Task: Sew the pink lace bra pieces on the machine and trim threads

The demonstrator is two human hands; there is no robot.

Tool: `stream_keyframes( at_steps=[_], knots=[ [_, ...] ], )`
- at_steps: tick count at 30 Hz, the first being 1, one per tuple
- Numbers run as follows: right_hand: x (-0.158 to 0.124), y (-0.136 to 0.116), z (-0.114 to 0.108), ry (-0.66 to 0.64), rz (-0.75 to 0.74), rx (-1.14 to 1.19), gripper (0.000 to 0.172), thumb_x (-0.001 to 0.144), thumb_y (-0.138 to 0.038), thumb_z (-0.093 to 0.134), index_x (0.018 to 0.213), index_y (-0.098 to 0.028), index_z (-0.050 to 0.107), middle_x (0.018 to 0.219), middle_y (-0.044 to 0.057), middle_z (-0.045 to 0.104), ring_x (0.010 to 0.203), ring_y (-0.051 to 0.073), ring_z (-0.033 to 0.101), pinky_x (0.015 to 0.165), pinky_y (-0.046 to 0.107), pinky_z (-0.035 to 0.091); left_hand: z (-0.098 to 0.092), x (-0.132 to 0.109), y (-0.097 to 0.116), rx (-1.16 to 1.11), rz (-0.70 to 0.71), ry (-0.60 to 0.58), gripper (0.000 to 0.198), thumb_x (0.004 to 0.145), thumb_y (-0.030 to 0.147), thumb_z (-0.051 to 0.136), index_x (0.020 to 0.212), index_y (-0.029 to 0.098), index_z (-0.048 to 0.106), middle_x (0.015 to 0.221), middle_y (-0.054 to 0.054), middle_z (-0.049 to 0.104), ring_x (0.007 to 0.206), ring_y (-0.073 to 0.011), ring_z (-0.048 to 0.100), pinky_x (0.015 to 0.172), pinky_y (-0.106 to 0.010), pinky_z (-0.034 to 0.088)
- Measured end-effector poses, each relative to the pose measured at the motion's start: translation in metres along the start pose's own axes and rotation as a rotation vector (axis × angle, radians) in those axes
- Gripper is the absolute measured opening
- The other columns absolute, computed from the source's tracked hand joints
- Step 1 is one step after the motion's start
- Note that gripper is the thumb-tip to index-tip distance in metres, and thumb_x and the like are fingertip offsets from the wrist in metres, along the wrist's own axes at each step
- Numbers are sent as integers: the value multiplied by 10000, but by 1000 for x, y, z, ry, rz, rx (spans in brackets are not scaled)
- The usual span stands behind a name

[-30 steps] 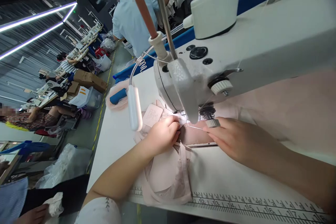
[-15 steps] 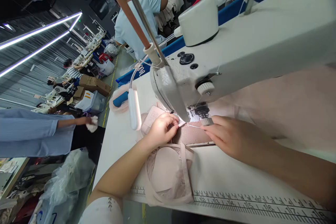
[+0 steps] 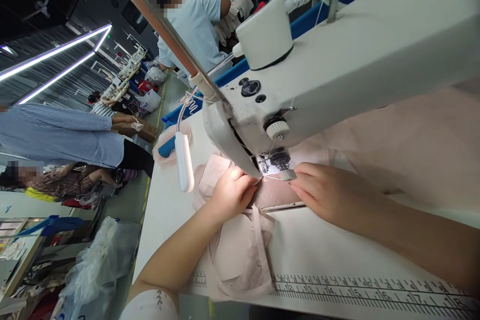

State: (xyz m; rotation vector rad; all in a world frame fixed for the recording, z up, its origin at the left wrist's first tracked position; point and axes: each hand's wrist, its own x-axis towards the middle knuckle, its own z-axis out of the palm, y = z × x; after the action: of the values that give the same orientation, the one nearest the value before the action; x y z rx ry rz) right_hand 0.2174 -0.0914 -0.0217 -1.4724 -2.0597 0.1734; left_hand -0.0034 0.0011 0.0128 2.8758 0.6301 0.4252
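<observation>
A pale pink bra lies on the white table, one cup and strap hanging toward the front edge. My left hand is closed on the bra's fabric, just left of the needle area. Under the head of the white sewing machine, a thin light thread or cord runs rightward from near the needle. Its right end is at my right hand, whose fingers are pinched together there. A pale label or card shows beside my left hand. The needle tip is hidden behind the machine head.
A lamp on a bent stalk stands left of the machine head. A ruler strip runs along the table's front edge. Pink fabric is spread behind my right arm. A person in striped blue stands in the aisle; another in light blue sits ahead.
My view has shifted slightly, so the machine sits further left. Both hands stay near the needle, and less of the thread shows between them. The person in the aisle has moved forward.
</observation>
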Motion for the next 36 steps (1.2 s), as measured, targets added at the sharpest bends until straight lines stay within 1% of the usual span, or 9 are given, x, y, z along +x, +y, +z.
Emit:
stream_keyframes(
  at_steps=[5,11,17,19,22,28,31,34,36],
  knots=[
    [-1,2,2,-34,5,12,275,839,-93,375,589,-184,446,607,14,439,494,109,389,458,260,223,3,-1,1,21,15,13,165,893,166,476,959,163,627,938,-103,626,881,-216,587,751,-347,508],
    [-1,2,2,-22,22,7,282,861,-117,384,589,-178,430,596,1,424,466,93,366,429,245,201,2,-1,1,36,58,27,203,917,188,447,989,154,634,938,-94,621,894,-215,576,763,-356,503],
    [-7,4,12,88,33,0,278,871,-128,372,610,-179,454,628,6,445,478,95,362,442,261,194,1,-1,3,45,29,-5,221,921,193,432,1016,161,629,1025,-101,619,994,-238,569,812,-376,499],
    [-9,5,15,79,35,-4,283,875,-129,368,614,-178,464,644,8,456,484,94,367,451,267,198,2,-1,3,41,52,2,219,921,177,432,1038,168,617,1042,-101,630,1010,-236,570,839,-387,497],
    [-10,5,16,67,31,-22,277,878,-130,374,629,-180,483,639,1,445,481,96,369,461,272,201,1,0,3,46,79,14,201,923,164,442,1034,168,610,1030,-102,649,992,-228,583,836,-386,506],
    [-9,4,12,132,-12,-35,264,877,-122,374,686,-183,546,616,-14,413,455,94,351,452,271,192,-1,1,6,80,100,23,193,926,169,459,1048,151,607,1043,-109,666,978,-227,611,830,-373,528],
    [-9,4,10,132,-22,-36,276,881,-117,365,696,-184,557,617,-14,413,450,93,354,453,271,208,-2,1,8,89,104,31,194,926,176,462,1053,146,605,1044,-111,671,949,-218,629,818,-368,539],
    [-11,4,9,119,-17,-40,285,891,-125,365,691,-186,558,627,-7,441,458,98,376,451,276,227,-1,0,8,87,118,63,190,921,170,468,1051,143,603,1041,-109,679,918,-208,640,801,-358,548],
    [-12,5,10,112,-21,-26,280,899,-132,367,731,-185,584,659,1,488,475,99,412,455,272,255,0,0,9,81,127,82,189,917,162,473,1053,142,603,1048,-106,683,921,-207,644,796,-351,553]
  ],
)
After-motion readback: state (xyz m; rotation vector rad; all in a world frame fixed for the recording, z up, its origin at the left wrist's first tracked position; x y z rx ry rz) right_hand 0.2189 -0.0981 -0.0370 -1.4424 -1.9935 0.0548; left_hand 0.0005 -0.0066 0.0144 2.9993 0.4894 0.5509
